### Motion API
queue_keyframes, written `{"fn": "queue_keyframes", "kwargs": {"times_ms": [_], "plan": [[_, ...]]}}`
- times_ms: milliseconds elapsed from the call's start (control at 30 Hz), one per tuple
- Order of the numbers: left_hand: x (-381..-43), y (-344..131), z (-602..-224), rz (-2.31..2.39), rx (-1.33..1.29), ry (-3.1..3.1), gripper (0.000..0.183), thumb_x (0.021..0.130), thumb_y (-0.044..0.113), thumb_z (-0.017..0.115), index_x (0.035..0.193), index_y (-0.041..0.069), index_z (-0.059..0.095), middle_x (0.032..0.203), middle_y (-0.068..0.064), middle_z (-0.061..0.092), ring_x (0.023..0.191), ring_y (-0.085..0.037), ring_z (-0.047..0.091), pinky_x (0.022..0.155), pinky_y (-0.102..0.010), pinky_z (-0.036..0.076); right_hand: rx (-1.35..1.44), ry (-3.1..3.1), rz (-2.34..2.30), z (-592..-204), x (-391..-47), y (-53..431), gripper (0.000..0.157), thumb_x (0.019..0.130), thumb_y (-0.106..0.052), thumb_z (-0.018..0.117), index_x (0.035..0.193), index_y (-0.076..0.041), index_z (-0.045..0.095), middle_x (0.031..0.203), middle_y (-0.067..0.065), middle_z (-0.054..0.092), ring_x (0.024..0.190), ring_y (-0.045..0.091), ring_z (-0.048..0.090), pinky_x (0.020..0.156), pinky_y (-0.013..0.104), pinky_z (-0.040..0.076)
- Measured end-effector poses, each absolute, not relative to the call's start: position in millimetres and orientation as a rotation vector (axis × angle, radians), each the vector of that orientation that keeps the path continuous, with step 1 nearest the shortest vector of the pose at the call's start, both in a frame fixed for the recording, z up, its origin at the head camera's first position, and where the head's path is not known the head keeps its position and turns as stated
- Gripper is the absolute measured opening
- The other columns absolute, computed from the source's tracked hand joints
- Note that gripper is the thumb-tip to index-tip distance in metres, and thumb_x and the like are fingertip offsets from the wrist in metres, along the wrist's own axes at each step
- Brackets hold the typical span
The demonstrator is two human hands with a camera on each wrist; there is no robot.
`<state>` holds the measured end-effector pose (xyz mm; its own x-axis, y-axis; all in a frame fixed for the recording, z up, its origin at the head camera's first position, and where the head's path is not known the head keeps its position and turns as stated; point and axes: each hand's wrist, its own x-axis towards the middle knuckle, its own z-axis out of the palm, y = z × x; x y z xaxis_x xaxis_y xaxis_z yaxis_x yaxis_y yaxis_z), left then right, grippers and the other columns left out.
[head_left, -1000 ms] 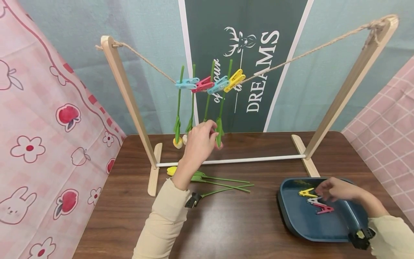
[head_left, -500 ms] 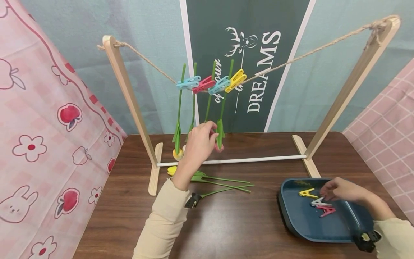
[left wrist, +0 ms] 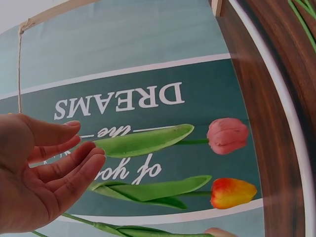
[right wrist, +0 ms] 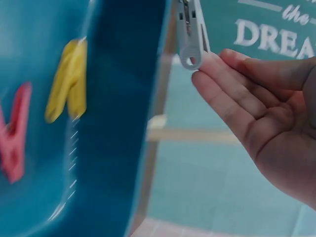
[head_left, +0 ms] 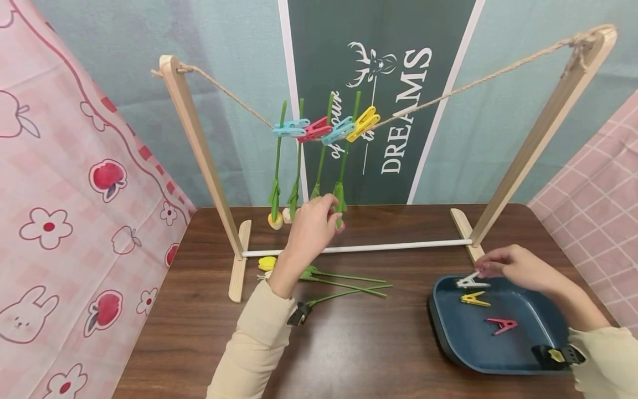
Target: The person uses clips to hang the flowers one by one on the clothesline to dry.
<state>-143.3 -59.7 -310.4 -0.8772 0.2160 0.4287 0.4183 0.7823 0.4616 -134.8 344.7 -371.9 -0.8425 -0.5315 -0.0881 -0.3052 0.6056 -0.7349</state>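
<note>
Four-in-a-row aside, several tulips hang head down from a rope (head_left: 498, 69), their stems clipped by blue (head_left: 290, 128), red (head_left: 315, 130) and yellow clothespins (head_left: 363, 124). My left hand (head_left: 311, 224) is among the hanging flowers, fingers loosely bent with a gap to the thumb. Its fingertips are by a green leaf (left wrist: 148, 140) of the pink tulip (left wrist: 227, 136); whether they touch cannot be told. An orange-yellow tulip (left wrist: 233, 192) hangs beside it. Over the far rim of the blue tray (head_left: 518, 349), my right hand (head_left: 523, 269) pinches a white clothespin (head_left: 472, 282) by its end.
Inside the tray lie a yellow clothespin (head_left: 475, 299) and a red clothespin (head_left: 502, 325). A yellow tulip (head_left: 266, 263) and several green stems (head_left: 349, 277) lie on the table behind the left forearm. Wooden posts (head_left: 194, 144) and a white bar (head_left: 399, 245) frame the workspace.
My right hand has taken hold of the white clothespin and carried it from beside the red one to the tray's far rim. My left hand has lowered slightly near the hanging tulips.
</note>
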Motion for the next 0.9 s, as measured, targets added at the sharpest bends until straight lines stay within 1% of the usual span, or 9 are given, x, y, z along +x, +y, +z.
{"fn": "queue_keyframes", "kwargs": {"times_ms": [133, 200, 300, 433, 600, 733, 900], "plan": [[-141, -54, -315, -0.776, -0.521, -2.650, 0.011, 0.087, 0.008, 0.064, 0.096, 0.002, 0.064, 0.078, -0.006, 0.063, 0.071, -0.020, 0.061, 0.064, -0.035, 0.049, -0.668, 2.694, -1.026, -354, -136, 314, 0.015, 0.089, 0.005, 0.054, 0.098, 0.011, 0.065, 0.078, 0.006, 0.070, 0.074, 0.004, 0.065, 0.058, 0.018, 0.047], [-139, -49, -318, -0.769, -0.550, -2.677, 0.013, 0.087, 0.010, 0.065, 0.097, 0.003, 0.064, 0.081, -0.006, 0.064, 0.072, -0.019, 0.062, 0.064, -0.033, 0.049, -0.685, 2.748, -0.999, -346, -137, 299, 0.014, 0.088, 0.003, 0.057, 0.098, 0.008, 0.067, 0.077, 0.004, 0.070, 0.073, 0.005, 0.064, 0.059, 0.017, 0.045], [-136, -41, -324, -0.749, -0.606, -2.730, 0.015, 0.086, 0.013, 0.066, 0.099, 0.004, 0.064, 0.086, -0.006, 0.065, 0.074, -0.019, 0.063, 0.065, -0.031, 0.050, -0.701, 2.751, -1.001, -335, -140, 279, 0.015, 0.088, 0.002, 0.058, 0.099, 0.007, 0.067, 0.079, 0.003, 0.070, 0.073, 0.007, 0.064, 0.063, 0.019, 0.048], [-129, -27, -331, -0.666, -0.683, -2.797, 0.019, 0.086, 0.018, 0.067, 0.099, 0.005, 0.065, 0.088, -0.006, 0.066, 0.077, -0.021, 0.064, 0.066, -0.033, 0.051, -0.666, 2.717, -1.047, -321, -140, 252, 0.016, 0.089, 0.000, 0.058, 0.101, 0.007, 0.066, 0.082, 0.006, 0.070, 0.076, 0.007, 0.065, 0.066, 0.021, 0.050], [-120, -12, -337, -0.586, -0.766, -2.851, 0.024, 0.085, 0.026, 0.068, 0.101, 0.008, 0.065, 0.090, -0.003, 0.066, 0.081, -0.021, 0.065, 0.068, -0.032, 0.051, -0.757, 2.744, -1.100, -313, -137, 223, 0.015, 0.087, 0.001, 0.060, 0.099, 0.006, 0.068, 0.083, 0.008, 0.070, 0.076, 0.006, 0.065, 0.064, 0.022, 0.050], [-116, -5, -341, -0.541, -0.841, -2.823, 0.023, 0.084, 0.029, 0.069, 0.096, 0.010, 0.066, 0.083, -0.001, 0.065, 0.074, -0.016, 0.064, 0.064, -0.028, 0.049, -0.816, 2.727, -1.159, -310, -134, 207, 0.015, 0.086, 0.002, 0.062, 0.099, 0.006, 0.068, 0.087, 0.010, 0.070, 0.076, 0.005, 0.065, 0.062, 0.022, 0.051], [-114, -3, -341, -0.502, -0.871, -2.776, 0.014, 0.086, 0.024, 0.068, 0.085, 0.010, 0.065, 0.073, 0.002, 0.061, 0.065, -0.012, 0.060, 0.055, -0.027, 0.045, -0.849, 2.714, -1.185, -307, -132, 198, 0.016, 0.085, 0.000, 0.063, 0.100, 0.005, 0.068, 0.089, 0.009, 0.070, 0.076, 0.005, 0.064, 0.062, 0.023, 0.051]]}}
